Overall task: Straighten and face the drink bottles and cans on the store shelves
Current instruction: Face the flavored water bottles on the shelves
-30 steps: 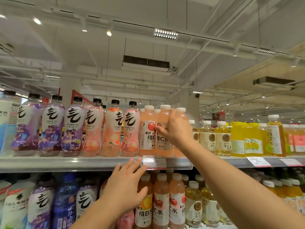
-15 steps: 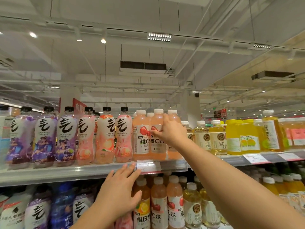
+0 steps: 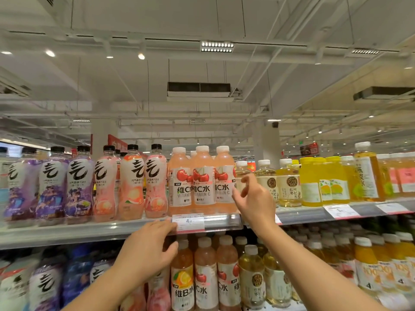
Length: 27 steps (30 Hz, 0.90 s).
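Note:
Three pink vitamin C bottles (image 3: 203,178) with cherry labels and white caps stand upright in a row on the upper shelf (image 3: 89,232), labels facing me. My right hand (image 3: 253,198) hovers just right of them in front of a pale yellow bottle (image 3: 240,173), fingers loosely spread, holding nothing. My left hand (image 3: 148,248) is lower, its fingertips resting on the shelf's front edge beside the price tag (image 3: 188,222), fingers straight.
Purple and peach black-capped bottles (image 3: 132,182) fill the upper shelf to the left. Yellow tea and juice bottles (image 3: 314,182) stand to the right. The lower shelf holds more bottles (image 3: 205,272) of the same kinds below my arms.
My right hand has let go of the pink vitamin C bottle and drawn back to the right. The bottles now face forward. My left hand stays at the shelf edge.

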Available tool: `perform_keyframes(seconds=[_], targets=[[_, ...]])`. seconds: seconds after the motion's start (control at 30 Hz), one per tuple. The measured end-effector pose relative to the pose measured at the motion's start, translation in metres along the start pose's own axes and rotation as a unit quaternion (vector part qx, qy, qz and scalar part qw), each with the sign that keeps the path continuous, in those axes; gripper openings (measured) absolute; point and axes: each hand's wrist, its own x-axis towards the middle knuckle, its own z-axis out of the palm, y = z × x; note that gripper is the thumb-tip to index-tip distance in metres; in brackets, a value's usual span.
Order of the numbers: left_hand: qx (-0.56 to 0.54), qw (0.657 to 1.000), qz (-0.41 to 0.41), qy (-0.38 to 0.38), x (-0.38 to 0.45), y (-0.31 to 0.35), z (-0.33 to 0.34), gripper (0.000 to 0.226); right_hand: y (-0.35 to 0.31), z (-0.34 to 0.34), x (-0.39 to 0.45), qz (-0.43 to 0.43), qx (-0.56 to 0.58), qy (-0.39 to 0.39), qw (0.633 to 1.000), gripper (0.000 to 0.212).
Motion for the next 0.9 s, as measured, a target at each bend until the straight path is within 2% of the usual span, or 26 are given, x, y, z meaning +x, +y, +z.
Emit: perform_keyframes(seconds=[0.1,0.23,0.5,0.63,0.77,0.9], targets=[[-0.068,0.992,-0.044,0.097,0.016,0.007,-0.007,0.047,0.013,0.005,-0.011,0.034,-0.023,-0.015,0.999,0.054],[-0.092,0.975,-0.085,0.183,0.045,0.03,-0.018,0.048,0.02,0.01,-0.007,0.036,-0.052,-0.076,0.995,0.073],[-0.114,0.965,-0.152,0.179,0.09,0.046,-0.015,0.071,0.029,0.021,-0.006,0.04,-0.022,-0.131,0.99,0.078],[-0.124,0.959,-0.176,0.183,0.1,0.043,-0.013,0.076,0.033,0.024,-0.002,0.055,0.002,-0.148,0.987,0.081],[-0.129,0.954,-0.199,0.183,0.108,0.046,-0.012,0.074,0.036,0.024,-0.001,0.046,0.012,-0.152,0.987,0.077],[-0.168,0.946,-0.218,0.173,0.113,0.05,-0.018,0.053,0.038,0.022,0.002,0.039,0.025,-0.162,0.986,0.076]])
